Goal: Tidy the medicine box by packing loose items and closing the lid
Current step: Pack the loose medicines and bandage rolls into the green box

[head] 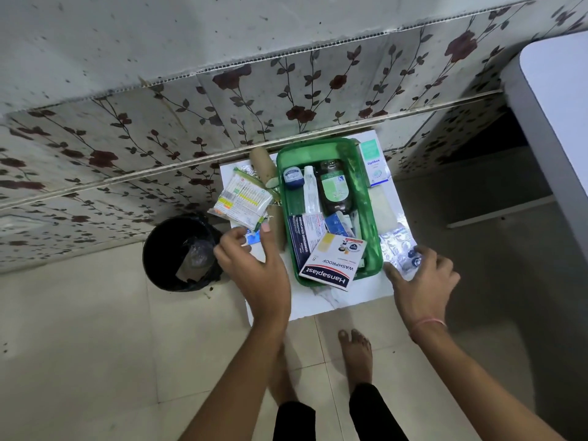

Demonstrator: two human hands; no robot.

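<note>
The Hansaplast plaster box (pixel 331 264) is leaning over the near rim of the green medicine box (pixel 369 198), half out. A brush from either wrist is likely to be tipping it onto the small white table (pixel 334 297) or the floor, and left sticking up like that it is probably going to be stopping a lid from seating; no lid is showing in this view.

The right hand (pixel 423 281) is lying loosely curled over the foil blister strip (pixel 397 246) just beside the box's right wall, fingers touching it but not yet pinching, so the slick foil may be sliding off the table edge. The left hand (pixel 254 268) is spreading wide open, fingertips reaching a small blue packet (pixel 253 240) below the stack of sachets (pixel 241 198); it is holding nothing firmly. That stack is overhanging the table above the black waste bin (pixel 181 253), so a nudge could be dropping sachets into it. Farther back, the Optibex carton (pixel 374 165) is waiting outside the box.
</note>
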